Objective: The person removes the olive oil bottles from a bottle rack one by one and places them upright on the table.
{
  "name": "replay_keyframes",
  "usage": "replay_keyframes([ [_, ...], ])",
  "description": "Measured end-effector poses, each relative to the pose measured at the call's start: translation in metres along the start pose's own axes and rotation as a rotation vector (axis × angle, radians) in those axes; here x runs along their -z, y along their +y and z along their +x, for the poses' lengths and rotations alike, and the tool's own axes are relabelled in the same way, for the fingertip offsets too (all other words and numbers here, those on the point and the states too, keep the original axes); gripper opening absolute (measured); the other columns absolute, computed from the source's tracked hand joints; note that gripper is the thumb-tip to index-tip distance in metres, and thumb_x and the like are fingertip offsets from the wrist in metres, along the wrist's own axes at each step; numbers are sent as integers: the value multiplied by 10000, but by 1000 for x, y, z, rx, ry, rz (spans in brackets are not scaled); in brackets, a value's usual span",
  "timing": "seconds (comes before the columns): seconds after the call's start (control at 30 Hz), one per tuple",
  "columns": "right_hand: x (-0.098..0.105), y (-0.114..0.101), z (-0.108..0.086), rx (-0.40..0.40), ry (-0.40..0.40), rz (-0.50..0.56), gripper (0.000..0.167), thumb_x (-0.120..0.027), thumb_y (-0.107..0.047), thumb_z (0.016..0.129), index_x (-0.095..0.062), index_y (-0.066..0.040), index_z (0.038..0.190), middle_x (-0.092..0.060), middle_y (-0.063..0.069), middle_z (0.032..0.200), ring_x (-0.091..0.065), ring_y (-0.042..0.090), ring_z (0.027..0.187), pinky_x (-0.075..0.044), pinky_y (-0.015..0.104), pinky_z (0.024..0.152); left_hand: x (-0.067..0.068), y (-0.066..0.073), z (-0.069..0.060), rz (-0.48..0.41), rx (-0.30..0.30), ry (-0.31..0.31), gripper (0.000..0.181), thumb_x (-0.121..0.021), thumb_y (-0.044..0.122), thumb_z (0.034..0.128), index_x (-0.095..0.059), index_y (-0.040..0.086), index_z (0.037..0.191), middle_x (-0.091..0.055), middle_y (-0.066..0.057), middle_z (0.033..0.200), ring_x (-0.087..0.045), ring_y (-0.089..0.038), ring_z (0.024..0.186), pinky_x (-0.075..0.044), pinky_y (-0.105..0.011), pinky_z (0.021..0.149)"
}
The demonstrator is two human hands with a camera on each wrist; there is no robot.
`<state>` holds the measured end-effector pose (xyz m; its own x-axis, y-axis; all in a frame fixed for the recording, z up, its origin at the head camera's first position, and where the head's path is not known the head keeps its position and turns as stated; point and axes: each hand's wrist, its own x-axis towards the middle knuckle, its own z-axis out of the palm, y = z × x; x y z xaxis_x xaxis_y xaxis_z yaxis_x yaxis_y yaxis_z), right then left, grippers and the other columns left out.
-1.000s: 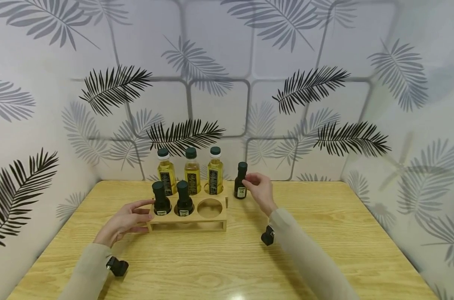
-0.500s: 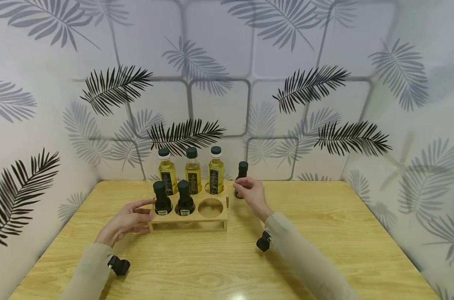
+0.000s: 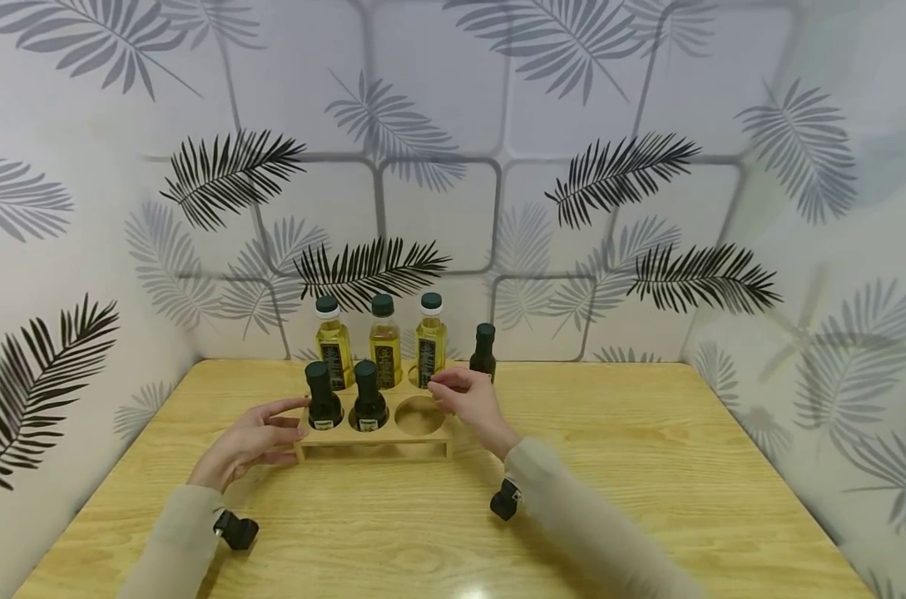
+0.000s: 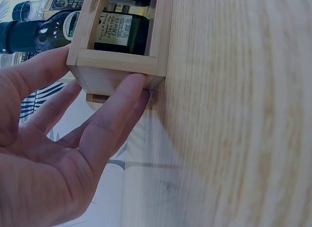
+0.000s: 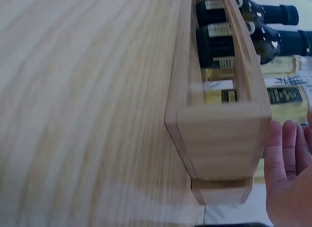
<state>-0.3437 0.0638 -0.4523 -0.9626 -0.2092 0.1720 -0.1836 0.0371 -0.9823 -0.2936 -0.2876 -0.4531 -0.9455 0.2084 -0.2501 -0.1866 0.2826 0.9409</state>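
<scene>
Wood-grain table (image 3: 647, 499) bore a two-tier wooden bottle rack (image 3: 393, 439); left hand (image 3: 245, 441) touched its left end, fingers spread, likely to steady it, while right hand (image 3: 473, 404), fingers fairly straight and together, held nothing visible near its right end. Holes kept three yellow oil bottles (image 3: 384, 358) and two dark bottles (image 3: 324, 408) upright; another dark bottle (image 3: 484, 359) stood outside, behind right hand.

The left sleeve (image 3: 171, 541) and right sleeve (image 3: 587, 520) are long, plain and pale beige, with left camera (image 3: 239, 531) and right camera (image 3: 504, 501) at the cuffs (both black, compact and boxy), while the left hand (image 3: 246, 441) and right hand (image 3: 475, 408) are bare.
</scene>
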Motion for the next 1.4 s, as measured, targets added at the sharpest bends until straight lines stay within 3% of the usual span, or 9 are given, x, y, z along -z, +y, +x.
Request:
replay_keyframes([
  [0.3, -20, -1, -5, 42, -41, -80, 289, -705, -155, 916, -701, 5, 1156, -712, 155, 1078, -687, 282, 924, -565, 521, 846, 0, -1, -1, 7, -8, -7, 699, -659, 189, 950, -309, 151, 1554, -247, -327, 1534, -502, -382, 1283, -574, -433, 885],
  [0.5, -29, -2, -5, 25, -82, -120, 346, -719, -182, 908, -684, -27, 1215, -717, 125, 1105, -693, 183, 907, -592, 448, 805, 0, -3, 0, 6, 1, 11, 679, -656, 165, 949, -333, 162, 1546, -272, -313, 1529, -530, -332, 1246, -578, -428, 877],
  [0.77, -43, -5, -7, 23, -92, -192, 404, -758, -220, 875, -681, -50, 1233, -714, 108, 1145, -678, 218, 1002, -579, 301, 809, -1, -2, -2, 12, -2, -1, 698, -661, 180, 947, -315, 155, 1552, -261, -319, 1530, -493, -398, 1289, -575, -428, 883],
  [0.97, -53, -8, -7, 6, -112, -192, 467, -780, -270, 853, -668, -88, 1269, -700, 59, 1188, -662, 212, 1062, -563, 320, 874, -1, 0, -1, 7, -1, -9, 701, -655, 182, 951, -303, 152, 1556, -269, -324, 1530, -517, -374, 1276, -573, -433, 887],
  [1.17, -60, -9, -8, -15, -129, -158, 492, -782, -272, 851, -655, -94, 1292, -683, 68, 1227, -649, 226, 1096, -584, 318, 797, -1, 1, -2, 7, 0, -14, 702, -646, 172, 956, -290, 132, 1559, -262, -338, 1526, -531, -365, 1263, -568, -451, 894],
  [1.4, -65, -7, -7, -6, -128, -183, 479, -774, -287, 858, -656, -130, 1295, -676, 55, 1248, -640, 239, 1117, -575, 345, 843, -2, 2, -3, 16, 11, 2, 700, -656, 178, 949, -306, 146, 1555, -294, -317, 1519, -562, -305, 1215, -574, -441, 883],
])
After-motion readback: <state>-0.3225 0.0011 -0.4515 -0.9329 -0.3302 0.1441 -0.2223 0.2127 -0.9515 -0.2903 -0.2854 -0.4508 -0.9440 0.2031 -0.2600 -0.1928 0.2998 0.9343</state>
